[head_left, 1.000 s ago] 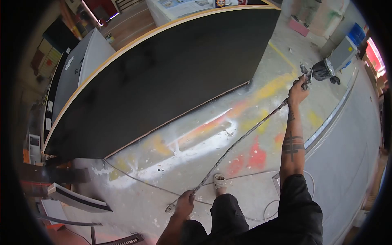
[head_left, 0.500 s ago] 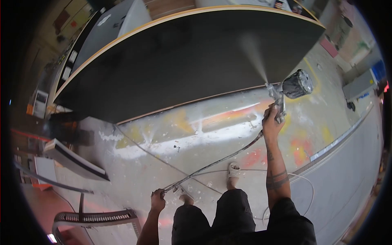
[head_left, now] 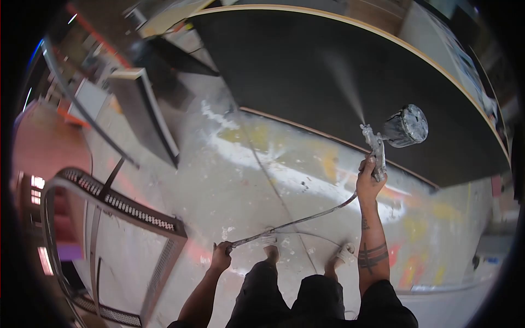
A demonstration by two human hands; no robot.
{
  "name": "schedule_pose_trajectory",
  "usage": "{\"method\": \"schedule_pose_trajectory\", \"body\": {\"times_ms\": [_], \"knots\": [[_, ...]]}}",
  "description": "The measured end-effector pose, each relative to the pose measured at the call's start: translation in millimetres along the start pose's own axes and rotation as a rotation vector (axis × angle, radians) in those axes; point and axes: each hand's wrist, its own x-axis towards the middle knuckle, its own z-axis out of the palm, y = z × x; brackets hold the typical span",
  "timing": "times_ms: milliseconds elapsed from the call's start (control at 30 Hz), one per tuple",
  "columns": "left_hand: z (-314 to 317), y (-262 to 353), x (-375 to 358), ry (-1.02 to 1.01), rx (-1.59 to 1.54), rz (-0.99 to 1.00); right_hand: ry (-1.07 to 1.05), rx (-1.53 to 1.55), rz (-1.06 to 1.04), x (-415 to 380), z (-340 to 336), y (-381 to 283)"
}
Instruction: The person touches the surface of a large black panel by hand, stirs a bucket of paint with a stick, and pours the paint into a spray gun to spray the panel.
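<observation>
A paint-caked spray gun [head_left: 375, 147] is gripped in my right hand [head_left: 371, 179], its fingers wrapped round the handle. The gun's round cup [head_left: 407, 127] sticks out to the right, smeared grey and white. A pale mist [head_left: 350, 90] fans from the nozzle toward a large black panel [head_left: 306, 71] with a light wood edge. Closed round the air hose [head_left: 290, 223] is my left hand [head_left: 221, 256], low and to the left. The hose runs from there up to the gun, slightly slack.
A dark metal frame with perforated strips [head_left: 126, 205] stands at left, close to my left arm. Behind it a panel [head_left: 143, 112] stands on edge. The concrete floor [head_left: 219, 191] carries white, yellow and red overspray. A thinner line crosses the floor near my feet.
My view has swung left, so the black panel sits farther right and the metal frame shows more. My feet have shifted. Both hands keep their hold, and mist still leaves the gun.
</observation>
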Motion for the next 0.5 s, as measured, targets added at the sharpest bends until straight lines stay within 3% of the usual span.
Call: {"method": "schedule_pose_trajectory", "body": {"times_ms": [167,367,433,500], "knots": [[-23,-34,-16,0.085,-0.121,-0.126,-0.153,-0.004,-0.134,9,138,-12],[-42,-70,-36,0.17,-0.243,-0.244,-0.321,0.161,-0.049,6,291,-22],[-45,-82,-42,0.227,-0.315,-0.252,-0.299,0.159,-0.124,7,346,-15],[-49,-88,-43,0.254,-0.384,-0.247,-0.366,0.078,-0.016,3,377,-27]]}}
